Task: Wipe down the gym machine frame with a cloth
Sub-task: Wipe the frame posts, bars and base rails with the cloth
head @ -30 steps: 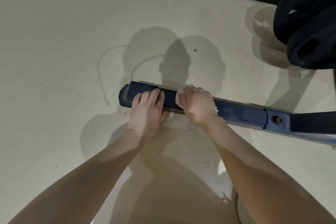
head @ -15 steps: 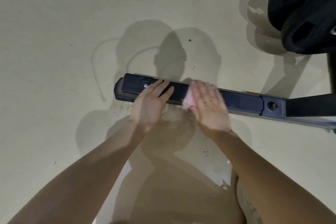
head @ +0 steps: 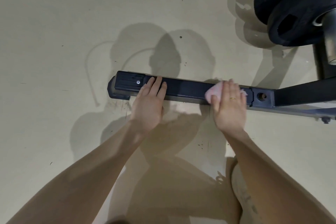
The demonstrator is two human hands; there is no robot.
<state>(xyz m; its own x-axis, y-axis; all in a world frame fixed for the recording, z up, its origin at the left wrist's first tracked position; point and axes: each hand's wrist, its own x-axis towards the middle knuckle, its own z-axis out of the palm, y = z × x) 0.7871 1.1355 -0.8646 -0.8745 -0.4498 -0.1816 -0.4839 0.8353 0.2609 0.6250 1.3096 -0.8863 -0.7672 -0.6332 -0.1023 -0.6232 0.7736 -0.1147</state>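
While the left hand [head: 148, 103] rests flat on the dark floor bar [head: 185, 89] of the gym frame, fingers together; right hand [head: 229, 103], fingers spread, pressing pink cloth [head: 215, 91] onto the bar's right part, black weight plates [head: 294, 5] nearby

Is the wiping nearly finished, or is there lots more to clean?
Hard to say what is clean; the dark bar shows no clear wiped marks. Right now the right hand presses a pink cloth flat on the bar, while the left hand steadies it. The end cap, the bolted joint and the angled beam aren't being wiped yet.
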